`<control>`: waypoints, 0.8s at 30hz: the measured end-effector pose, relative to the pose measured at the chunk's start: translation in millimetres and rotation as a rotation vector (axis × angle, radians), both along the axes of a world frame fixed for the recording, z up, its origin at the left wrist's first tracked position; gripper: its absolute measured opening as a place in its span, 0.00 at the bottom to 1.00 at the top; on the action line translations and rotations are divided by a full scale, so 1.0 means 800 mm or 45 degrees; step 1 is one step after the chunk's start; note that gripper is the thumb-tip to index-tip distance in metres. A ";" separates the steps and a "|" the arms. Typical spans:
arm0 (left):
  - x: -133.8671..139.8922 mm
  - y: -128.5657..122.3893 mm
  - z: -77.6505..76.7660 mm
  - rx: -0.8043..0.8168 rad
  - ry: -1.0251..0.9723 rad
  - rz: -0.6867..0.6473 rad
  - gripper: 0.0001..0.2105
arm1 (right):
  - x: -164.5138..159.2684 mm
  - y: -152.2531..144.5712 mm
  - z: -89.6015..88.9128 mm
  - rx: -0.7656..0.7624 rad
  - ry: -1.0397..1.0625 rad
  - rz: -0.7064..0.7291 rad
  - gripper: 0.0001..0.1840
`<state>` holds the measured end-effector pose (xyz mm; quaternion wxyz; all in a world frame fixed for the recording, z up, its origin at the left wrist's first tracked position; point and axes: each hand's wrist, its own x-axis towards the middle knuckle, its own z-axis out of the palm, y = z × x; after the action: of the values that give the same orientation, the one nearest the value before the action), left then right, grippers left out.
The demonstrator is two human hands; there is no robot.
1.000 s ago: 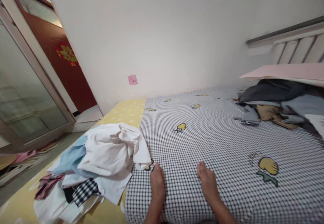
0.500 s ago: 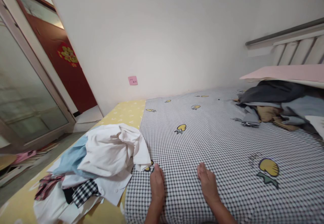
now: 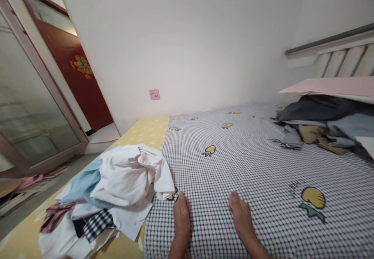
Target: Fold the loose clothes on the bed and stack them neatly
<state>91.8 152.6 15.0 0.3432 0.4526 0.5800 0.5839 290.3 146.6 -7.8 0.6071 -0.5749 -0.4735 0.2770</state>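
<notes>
My left hand (image 3: 181, 214) is held out over the checked bedsheet (image 3: 248, 165), its fingers straight and nothing in it. Across a gap of bare sheet, my right hand (image 3: 241, 214) is stretched out the same way, also without anything in it. The palms roughly face each other. Just left of my left hand lies a heap of clothes: a crumpled white shirt (image 3: 125, 173) on top, a light blue garment (image 3: 86, 183) under it, and a black-and-white checked piece (image 3: 99, 224) low in the pile. I cannot tell whether the hands touch the sheet.
A yellow sheet (image 3: 149, 130) covers the bed's left side. Dark and tan clothes (image 3: 318, 110) lie at the right beneath a pink board-like sheet (image 3: 333, 85), near a radiator (image 3: 347, 62). A pink note (image 3: 154, 94) is on the wall. A glass door (image 3: 32, 91) stands left.
The whole view has shifted slightly, so the room sits a little lower and further right. Both hands keep nearly the same pose; the clothes have not moved.
</notes>
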 end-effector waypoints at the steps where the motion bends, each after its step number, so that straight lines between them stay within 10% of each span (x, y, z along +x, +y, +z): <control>1: 0.000 0.000 0.000 -0.003 -0.002 -0.017 0.33 | 0.000 -0.001 0.001 -0.004 0.001 0.019 0.35; 24: 0.001 -0.001 0.003 0.025 0.037 -0.047 0.33 | 0.001 0.003 -0.007 0.022 0.023 0.018 0.35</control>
<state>92.6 151.6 17.6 0.3409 0.4751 0.5708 0.5764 291.1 148.8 -13.0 0.6145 -0.5636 -0.4743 0.2823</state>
